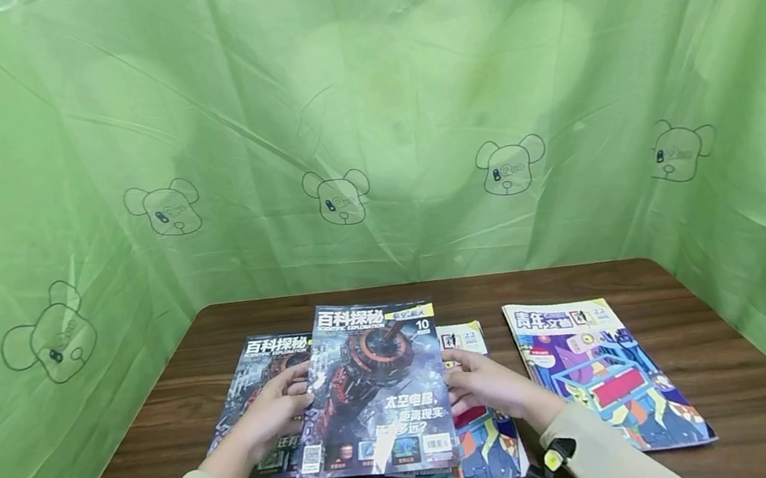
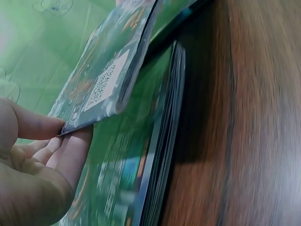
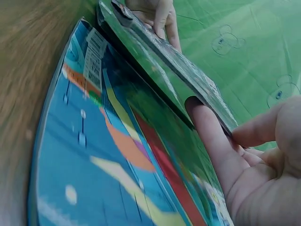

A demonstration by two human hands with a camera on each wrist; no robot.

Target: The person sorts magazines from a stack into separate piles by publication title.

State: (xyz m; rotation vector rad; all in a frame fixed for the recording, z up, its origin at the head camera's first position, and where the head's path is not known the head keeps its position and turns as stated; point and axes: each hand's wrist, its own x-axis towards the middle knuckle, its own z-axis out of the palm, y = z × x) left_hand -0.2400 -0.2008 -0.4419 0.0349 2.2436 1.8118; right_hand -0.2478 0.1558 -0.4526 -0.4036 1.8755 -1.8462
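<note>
My left hand and right hand hold a dark magazine by its two side edges, raised over the table. Its cover has a round red-and-grey machine. In the left wrist view, the thumb and fingers pinch the edge of the magazine near a QR code. Another magazine with a matching cover lies below on the left, partly hidden. A colourful magazine lies under the right side of the held one. In the right wrist view, my thumb and fingers pinch the opposite edge, above the colourful cover.
A second colourful magazine lies on the right, slightly turned, beyond my right hand. All rest on a dark brown wooden table. Green curtain with bear drawings hangs behind the table and along both sides.
</note>
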